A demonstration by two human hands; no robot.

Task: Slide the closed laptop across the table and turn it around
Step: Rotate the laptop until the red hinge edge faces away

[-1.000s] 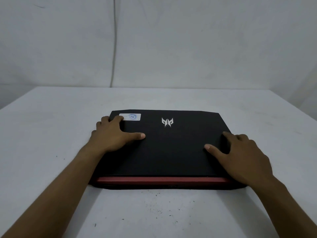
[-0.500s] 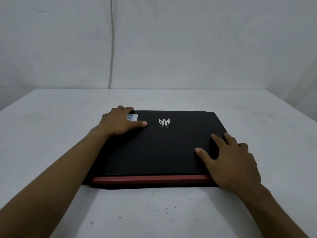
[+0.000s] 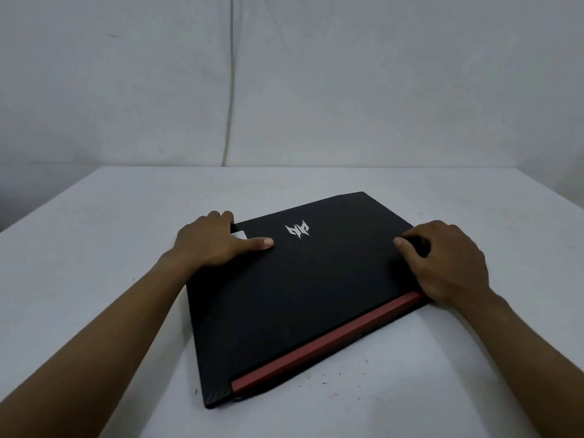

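Head camera is looking down at a closed black laptop [image 3: 303,289] that is lying flat on the white table [image 3: 94,263], sitting skewed, with its red hinge strip [image 3: 328,341] running from the near centre up toward the right and its far corner pointing off toward the wall [image 3: 379,74]. The silver logo [image 3: 297,231] on the lid is showing tilted too. The left hand [image 3: 215,240] is resting over the far left corner, thumb lying out flat across the lid and pointing toward the logo, the fingers curling over the far edge, and it is partly covering a small white sticker [image 3: 239,235]. The right hand [image 3: 442,260] is gripping the right side of the laptop just above the end of the red strip, thumb pressing on top of the lid, fingers wrapping down over the edge; how far they are reaching underneath is hidden. So both hands are on the machine, well apart from each other, 1 at each side, both forearms stretching in from the near edge of the picture. The laptop is sitting around the middle of the table, with bare tabletop showing on every side. A few dark specks [image 3: 341,374] are dotting the surface just in front of the red strip. A thin pale cable [image 3: 231,83] is hanging down the wall behind.
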